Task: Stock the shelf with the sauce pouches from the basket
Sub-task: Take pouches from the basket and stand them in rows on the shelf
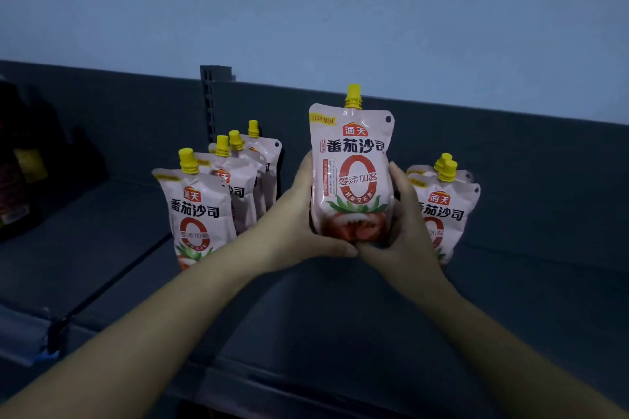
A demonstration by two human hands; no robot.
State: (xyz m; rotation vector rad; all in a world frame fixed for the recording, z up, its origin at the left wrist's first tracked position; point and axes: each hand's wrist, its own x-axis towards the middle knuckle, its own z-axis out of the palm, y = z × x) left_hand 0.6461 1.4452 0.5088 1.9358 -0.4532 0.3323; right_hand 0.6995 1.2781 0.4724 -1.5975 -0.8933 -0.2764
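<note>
Sauce pouch (352, 173) held upright in both hands over shelf (306, 316), btwn stocked pouches (200, 211) either side.
L hand (299, 224) + R hand (405, 231) curl round its lower half, thumbs meeting at base. Looks soft, squashy, bottom-heavy, slick film; best gripped low by the sides, not by yellow cap (353, 95).

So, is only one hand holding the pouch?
No, the left hand and the right hand both grip the pouch near its base.

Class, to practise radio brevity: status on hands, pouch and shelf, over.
Left hand and right hand both grip one sauce pouch, upright. Four pouches stand on shelf at left, two pouches at right. Nothing blocks the gap between them.
</note>
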